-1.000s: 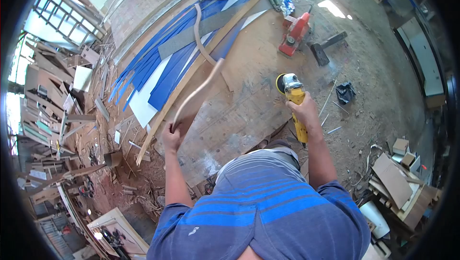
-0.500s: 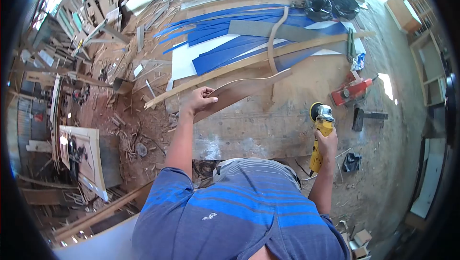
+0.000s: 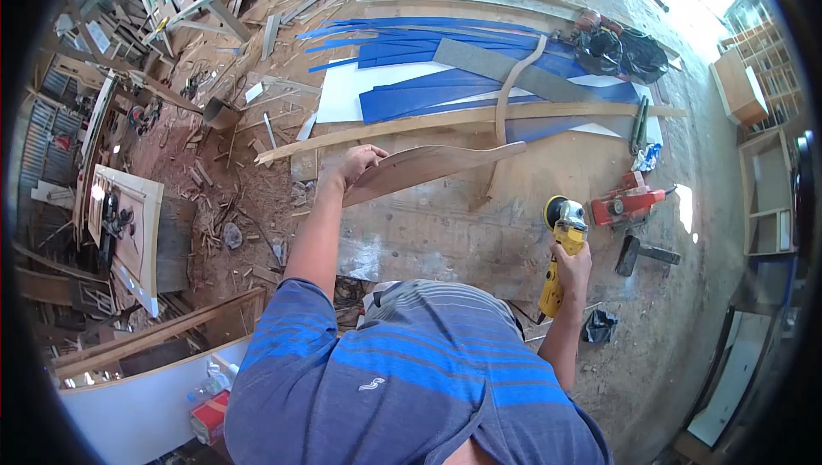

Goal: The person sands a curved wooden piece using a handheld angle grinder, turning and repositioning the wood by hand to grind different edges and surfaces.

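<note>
Left hand (image 3: 360,163) grips the curved board (image 3: 419,167); right hand (image 3: 573,267) grips the yellow grinder (image 3: 568,237). The grinder's disc (image 3: 554,211) has drawn nearer the board's far end, without contact.

Curved board (image 3: 437,165) in left hand (image 3: 356,165); grinder (image 3: 568,234) in right hand (image 3: 574,266), right of board. Planer (image 3: 629,205) right of grinder; hammer (image 3: 644,253) before planer. Batten (image 3: 454,118) behind board, strips (image 3: 402,56) behind batten, 2 bags (image 3: 642,56) at strips' right end.

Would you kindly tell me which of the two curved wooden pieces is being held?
The broad curved board, held in the left hand; the narrow curved strip lies across the blue strips.
</note>
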The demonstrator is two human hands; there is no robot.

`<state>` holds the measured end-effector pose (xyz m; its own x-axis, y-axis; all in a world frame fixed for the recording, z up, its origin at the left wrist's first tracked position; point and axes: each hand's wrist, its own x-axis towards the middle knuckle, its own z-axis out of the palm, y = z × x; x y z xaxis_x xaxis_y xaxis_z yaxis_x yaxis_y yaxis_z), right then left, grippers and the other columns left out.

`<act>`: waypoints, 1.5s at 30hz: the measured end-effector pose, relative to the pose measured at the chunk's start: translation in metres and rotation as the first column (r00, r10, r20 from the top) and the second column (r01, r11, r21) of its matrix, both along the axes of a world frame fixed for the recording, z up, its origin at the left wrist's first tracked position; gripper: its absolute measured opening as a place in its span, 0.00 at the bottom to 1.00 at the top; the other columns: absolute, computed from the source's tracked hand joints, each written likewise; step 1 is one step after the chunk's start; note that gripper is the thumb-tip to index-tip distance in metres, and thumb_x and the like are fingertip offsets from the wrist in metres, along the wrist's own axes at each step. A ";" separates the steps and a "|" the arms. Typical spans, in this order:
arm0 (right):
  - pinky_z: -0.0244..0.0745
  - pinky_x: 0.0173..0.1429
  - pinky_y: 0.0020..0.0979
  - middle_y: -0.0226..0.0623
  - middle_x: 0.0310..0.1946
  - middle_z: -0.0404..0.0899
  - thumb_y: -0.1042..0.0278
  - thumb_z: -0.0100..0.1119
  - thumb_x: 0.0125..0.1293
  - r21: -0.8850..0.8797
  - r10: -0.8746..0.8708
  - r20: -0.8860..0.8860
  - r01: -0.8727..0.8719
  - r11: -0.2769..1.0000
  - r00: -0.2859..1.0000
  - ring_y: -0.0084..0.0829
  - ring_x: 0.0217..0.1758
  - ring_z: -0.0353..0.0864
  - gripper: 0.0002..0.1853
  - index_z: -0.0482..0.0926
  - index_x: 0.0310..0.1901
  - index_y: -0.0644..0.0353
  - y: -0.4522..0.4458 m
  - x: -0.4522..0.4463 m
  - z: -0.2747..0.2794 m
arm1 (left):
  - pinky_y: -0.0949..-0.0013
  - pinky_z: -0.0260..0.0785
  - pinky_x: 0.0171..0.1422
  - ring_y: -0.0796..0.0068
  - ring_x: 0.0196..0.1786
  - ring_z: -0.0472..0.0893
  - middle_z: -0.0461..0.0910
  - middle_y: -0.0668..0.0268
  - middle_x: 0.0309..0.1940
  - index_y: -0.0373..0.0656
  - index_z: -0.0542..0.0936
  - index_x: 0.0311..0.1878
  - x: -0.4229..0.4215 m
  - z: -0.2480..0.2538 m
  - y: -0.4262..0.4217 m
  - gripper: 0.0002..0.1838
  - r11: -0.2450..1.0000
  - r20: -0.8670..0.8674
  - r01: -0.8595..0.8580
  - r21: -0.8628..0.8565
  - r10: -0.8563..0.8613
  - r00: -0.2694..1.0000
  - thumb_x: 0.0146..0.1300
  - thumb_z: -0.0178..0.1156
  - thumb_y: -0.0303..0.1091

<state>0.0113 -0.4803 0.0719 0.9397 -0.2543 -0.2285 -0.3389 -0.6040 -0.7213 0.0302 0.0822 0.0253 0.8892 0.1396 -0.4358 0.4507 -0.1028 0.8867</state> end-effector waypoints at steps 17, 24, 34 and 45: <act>0.82 0.53 0.39 0.45 0.43 0.90 0.60 0.77 0.57 0.003 0.053 -0.028 -0.053 0.999 0.998 0.37 0.46 0.90 0.26 0.81 0.53 0.67 0.010 0.017 -0.004 | 0.69 0.76 0.56 0.75 0.47 0.85 0.89 0.61 0.43 0.34 0.86 0.58 0.010 -0.011 0.013 0.20 0.977 0.021 0.083 0.198 -0.089 0.996 0.64 0.67 0.33; 0.83 0.56 0.43 0.53 0.43 0.90 0.54 0.78 0.53 0.009 -0.006 -0.079 0.007 1.000 0.997 0.48 0.49 0.91 0.31 0.80 0.53 0.68 0.016 0.015 0.016 | 0.68 0.77 0.63 0.73 0.55 0.85 0.88 0.61 0.52 0.35 0.83 0.61 -0.002 -0.045 0.026 0.17 0.951 0.334 -0.297 0.089 0.253 0.908 0.72 0.66 0.29; 0.83 0.58 0.46 0.58 0.45 0.89 0.52 0.78 0.53 0.002 -0.032 -0.055 0.032 0.999 0.998 0.54 0.53 0.90 0.33 0.78 0.53 0.68 0.023 0.014 0.019 | 0.51 0.79 0.55 0.49 0.48 0.87 0.88 0.50 0.44 0.41 0.85 0.50 0.069 -0.025 -0.105 0.14 0.766 0.419 -0.245 0.594 -0.034 0.908 0.63 0.68 0.35; 0.83 0.57 0.49 0.60 0.45 0.88 0.54 0.78 0.53 -0.019 -0.115 -0.068 0.114 0.993 0.991 0.58 0.53 0.89 0.31 0.77 0.52 0.68 0.019 -0.009 0.034 | 0.46 0.76 0.64 0.41 0.62 0.81 0.77 0.42 0.61 0.38 0.72 0.61 0.196 -0.083 -0.281 0.35 0.748 0.277 -0.112 0.655 -0.099 0.956 0.57 0.76 0.45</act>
